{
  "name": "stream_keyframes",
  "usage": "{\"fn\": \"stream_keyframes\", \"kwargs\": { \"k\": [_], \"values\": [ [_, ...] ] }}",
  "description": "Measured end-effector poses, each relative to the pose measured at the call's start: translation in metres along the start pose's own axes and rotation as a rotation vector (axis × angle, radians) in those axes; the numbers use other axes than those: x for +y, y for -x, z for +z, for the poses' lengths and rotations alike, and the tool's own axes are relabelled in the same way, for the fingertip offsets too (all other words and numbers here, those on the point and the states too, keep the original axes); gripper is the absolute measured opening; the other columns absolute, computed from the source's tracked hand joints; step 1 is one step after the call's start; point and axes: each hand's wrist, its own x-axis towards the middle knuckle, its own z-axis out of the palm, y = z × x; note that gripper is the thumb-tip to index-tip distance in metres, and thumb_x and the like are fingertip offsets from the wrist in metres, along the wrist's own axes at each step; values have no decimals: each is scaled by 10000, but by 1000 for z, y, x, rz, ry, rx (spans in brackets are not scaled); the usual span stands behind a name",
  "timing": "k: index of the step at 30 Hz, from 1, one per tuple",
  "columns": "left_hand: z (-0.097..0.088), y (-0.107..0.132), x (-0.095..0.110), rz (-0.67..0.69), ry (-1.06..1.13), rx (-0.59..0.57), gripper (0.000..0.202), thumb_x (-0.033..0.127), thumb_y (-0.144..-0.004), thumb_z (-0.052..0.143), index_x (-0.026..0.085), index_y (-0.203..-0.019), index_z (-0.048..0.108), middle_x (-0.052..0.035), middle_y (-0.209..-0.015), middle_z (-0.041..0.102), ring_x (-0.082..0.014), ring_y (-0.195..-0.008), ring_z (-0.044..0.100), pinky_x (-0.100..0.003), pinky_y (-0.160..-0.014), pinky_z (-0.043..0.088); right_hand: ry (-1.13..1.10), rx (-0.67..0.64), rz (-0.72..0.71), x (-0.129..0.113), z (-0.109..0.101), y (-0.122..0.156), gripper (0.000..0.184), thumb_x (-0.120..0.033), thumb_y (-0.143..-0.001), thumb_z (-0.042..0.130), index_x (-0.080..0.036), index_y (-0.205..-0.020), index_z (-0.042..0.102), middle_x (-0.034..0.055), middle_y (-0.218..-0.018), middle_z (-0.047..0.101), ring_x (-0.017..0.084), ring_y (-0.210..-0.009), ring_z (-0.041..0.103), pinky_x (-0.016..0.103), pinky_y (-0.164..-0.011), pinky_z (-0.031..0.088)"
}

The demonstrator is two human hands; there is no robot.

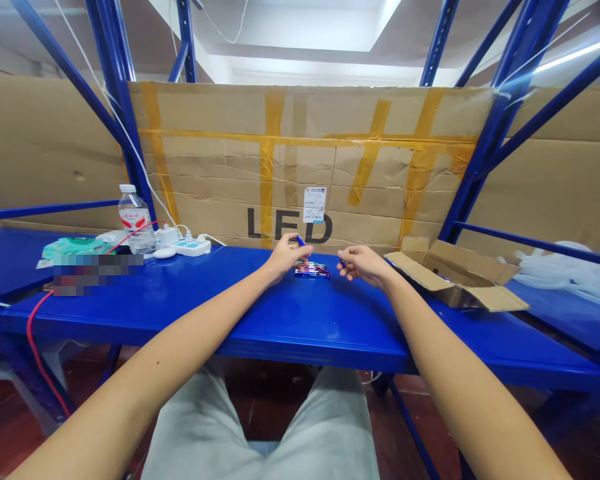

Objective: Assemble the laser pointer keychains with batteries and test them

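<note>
Between thumb and fingers, my left hand grips a slim blue pen-like piece, its end pointing up. My right hand is closed in a pinch a little to the right. A small dark bit shows at its fingertips, too small to name. Several shiny pens in blue, red and silver lie side by side on the blue table, just under and between both hands. My left fingers partly cover them.
An open cardboard box stands to the right. At the left are a water bottle, a power strip, a green wipes pack and a red cable. A big cardboard sheet rises behind, between blue posts.
</note>
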Motion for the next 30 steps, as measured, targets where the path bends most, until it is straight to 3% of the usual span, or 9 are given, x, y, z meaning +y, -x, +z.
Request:
{"fn": "stream_keyframes", "kwargs": {
  "k": [2,4,9,12,15,18,22,27,30],
  "values": [
    [-4,-3,5,-169,271,12,477,59,-733,645,150,-1131,400,-36,-788,630,-111,-589,586,-235,-538,457,-81,45,-20,0,-1,-2,213,-190,-846,665,-159,-707,506,4,-559,547,94,-459,520,208,-420,440],
    [-11,-6,9,-268,409,10,404,-13,-703,585,152,-1035,424,-36,-772,615,-85,-549,558,-195,-493,422,-119,31,8,1,0,-3,206,-124,-830,664,-149,-683,523,-13,-519,495,84,-458,482,208,-435,445],
    [-15,-7,8,-335,346,-105,56,144,-829,504,170,-855,462,56,-582,440,-40,-372,305,-176,-369,177,-143,-139,75,3,11,0,142,-24,-802,626,-112,-694,597,33,-582,555,108,-531,544,236,-531,516],
    [-4,-2,0,-232,-48,-124,138,283,-877,513,179,-791,485,77,-510,367,-55,-375,273,-196,-398,182,-126,-173,24,4,22,2,137,-58,-807,635,-111,-688,594,53,-623,594,118,-537,575,249,-538,533],
    [8,6,-9,57,-505,-148,153,311,-827,609,162,-817,578,23,-607,542,-103,-544,472,-222,-527,345,-143,-201,-56,6,31,1,152,-152,-834,648,-126,-703,576,54,-648,618,122,-521,587,254,-500,530],
    [10,11,-13,293,-752,-207,141,295,-847,578,173,-896,627,-19,-799,669,-149,-730,569,-258,-676,409,-133,-206,-106,9,36,-2,191,-240,-855,647,-138,-715,565,45,-633,619,121,-488,575,255,-447,519],
    [4,13,-11,359,-895,-208,191,314,-893,520,181,-927,653,-39,-849,702,-173,-771,601,-272,-708,420,-81,-214,-139,12,37,-5,225,-298,-861,640,-145,-721,552,42,-629,622,126,-462,578,256,-409,503],
    [1,12,-6,362,-933,-213,202,304,-908,506,175,-919,662,-38,-822,712,-167,-742,610,-264,-690,422,-89,-245,-174,11,35,-5,230,-307,-800,701,-155,-740,539,68,-686,672,154,-541,642,267,-461,530],
    [3,13,-4,370,-941,-200,204,306,-914,502,172,-933,654,-44,-826,712,-169,-742,614,-264,-681,422,-75,-207,-220,10,36,-5,223,-301,-781,689,-168,-725,519,49,-645,661,143,-486,613,262,-426,509]
  ]
}}
